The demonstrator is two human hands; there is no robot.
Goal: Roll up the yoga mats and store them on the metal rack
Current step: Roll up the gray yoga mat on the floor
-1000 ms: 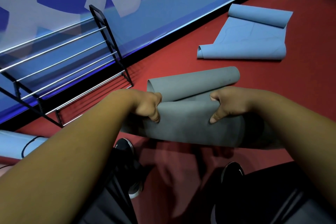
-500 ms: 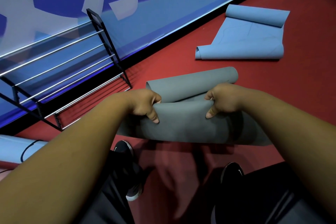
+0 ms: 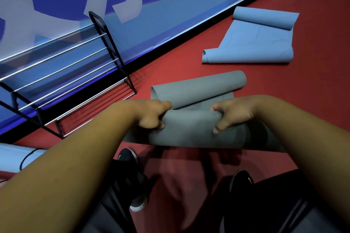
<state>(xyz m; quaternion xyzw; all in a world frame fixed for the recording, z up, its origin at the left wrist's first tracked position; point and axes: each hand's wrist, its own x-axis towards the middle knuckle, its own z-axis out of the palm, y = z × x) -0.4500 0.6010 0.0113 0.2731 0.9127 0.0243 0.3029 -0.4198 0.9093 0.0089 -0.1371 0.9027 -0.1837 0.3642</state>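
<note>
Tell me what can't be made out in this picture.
In the head view:
Grey rubbery yoga mat: its near roll's ends hide behind the forearms.
Left hand, right hand: fingers curl behind the roll, so each grip shows only partly.
Black-framed metal rack with chrome bars: left part cut by the picture's edge.
Pale blue rolled mat, lower left: mostly cut off by that edge.

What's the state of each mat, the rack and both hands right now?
Grey mat: partly rolled, both ends curled.
Left hand: grips its near roll.
Right hand: same.
Far blue mat: on floor, flat middle, ends curled.
Near blue mat: rolled, on floor.
Rack: upright by wall.
</note>
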